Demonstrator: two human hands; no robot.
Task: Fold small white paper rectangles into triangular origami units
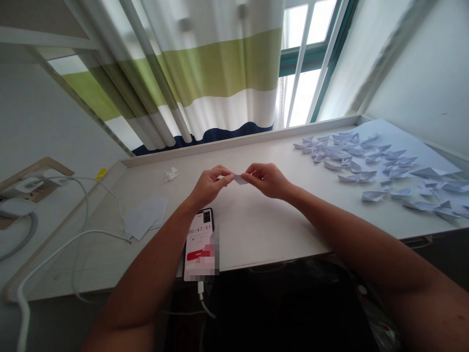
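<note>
Between my two hands, above the white desk (256,230), is a small folded piece of white paper (241,180). My left hand (210,185) pinches its left end between thumb and fingertips. At the opposite end, my right hand (268,180) grips the paper the same way, with the fingers curled. Many folded paper boats (344,149) lie spread over the right side of the desk. A few flat sheets of white paper (144,215) rest on the left, near my left forearm.
A phone (201,244) showing a timer lies at the front edge, with a charging cable (201,288) plugged in. Crumpled white paper (170,174) sits at the back left. White cables (66,234) cross the left side. A curtain (220,68) hangs behind the desk.
</note>
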